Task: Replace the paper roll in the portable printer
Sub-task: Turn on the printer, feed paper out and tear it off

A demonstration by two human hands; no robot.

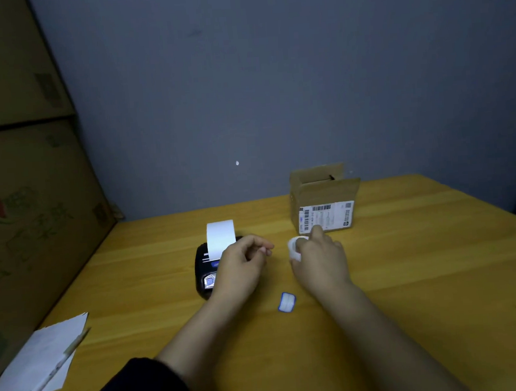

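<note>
Right hand [319, 259] is wrapped round a small white paper roll [295, 248], held just above the yellow wooden table [424, 275], right of the black portable printer [204, 278] and in front of the open brown cardboard box with a shipping label [324, 196]. Left hand [240, 266] sits over the printer's right edge, fingers curled with tips together; cannot tell whether they pinch anything. A white paper strip [221, 237] stands up out of the printer's far end. A small blue-edged white sticker [286, 302] lies flat nearer the body, well apart from the loose white sheets [39, 360] at the near left. Likely step: readying the roll for loading. Advice: find the free end first, keep the wraps snug, and turn the roll so its core lies across the printer's width. Roll's axis now looks roughly upright, one flat end up, though partly hidden. Printer's long axis runs near to far, control face up.
</note>
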